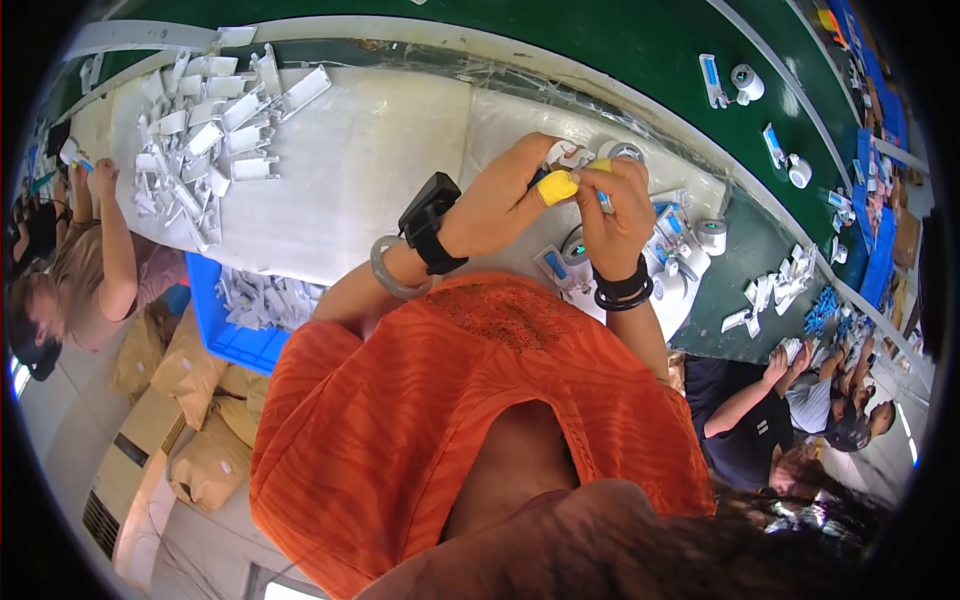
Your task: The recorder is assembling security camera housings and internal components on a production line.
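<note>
Both my hands meet above the right part of the work table (370, 130). My left hand (495, 205), closed, grips a small white plastic part (568, 155), mostly hidden by the fingers. Against it presses my right hand (618, 215), its fingers pinched together; a bit of blue shows beneath them, but what they hold is hidden. Yellow wraps (557, 187) cover a fingertip on each hand. Just beyond the right hand stands a round white device (622, 150). White devices with blue-faced pieces (672, 225) cluster beside my right wrist, and another round device (575, 245) sits between my forearms.
A heap of white plastic parts (205, 130) covers the table's left side. Below it stands a blue crate (215, 310) of similar parts. Beyond the table's raised edge, a green belt (640, 50) carries several devices. Co-workers (75, 265) sit left and right (740, 405).
</note>
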### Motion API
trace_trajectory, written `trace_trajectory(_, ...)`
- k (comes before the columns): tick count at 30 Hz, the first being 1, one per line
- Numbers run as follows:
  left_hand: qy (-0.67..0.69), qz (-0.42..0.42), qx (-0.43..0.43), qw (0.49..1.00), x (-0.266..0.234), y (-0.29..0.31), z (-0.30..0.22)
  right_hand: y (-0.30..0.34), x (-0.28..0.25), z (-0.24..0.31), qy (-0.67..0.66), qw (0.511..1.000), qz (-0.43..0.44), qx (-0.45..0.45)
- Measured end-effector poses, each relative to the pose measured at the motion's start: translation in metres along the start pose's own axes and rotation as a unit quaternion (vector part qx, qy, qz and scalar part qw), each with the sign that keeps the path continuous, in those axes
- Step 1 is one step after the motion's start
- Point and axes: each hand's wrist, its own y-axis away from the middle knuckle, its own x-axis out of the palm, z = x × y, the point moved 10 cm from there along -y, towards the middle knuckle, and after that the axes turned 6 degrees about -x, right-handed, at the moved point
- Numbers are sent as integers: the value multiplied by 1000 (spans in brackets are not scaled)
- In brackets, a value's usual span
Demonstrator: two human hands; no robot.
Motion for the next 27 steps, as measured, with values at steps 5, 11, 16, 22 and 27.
trace_trajectory(5, 10, 0, 1, 1000, -2, 2, 3, 2, 3, 3, 2, 1000, 0, 4)
trace_trajectory(11, 1, -35, -18, 999, -4, 2, 7, 6, 5, 5, 8, 1000, -14, -1)
trace_trajectory(16, -46, -40, -33, 998, -7, 4, 9, 12, 9, 3, 11, 1000, -15, -23)
trace_trajectory(22, -86, -13, 23, 996, -2, 7, 9, 12, 12, 9, 14, 999, 35, -18)
trace_trajectory(27, -32, -16, -11, 999, -4, 9, 11, 18, 11, 19, 50, 996, 14, -69)
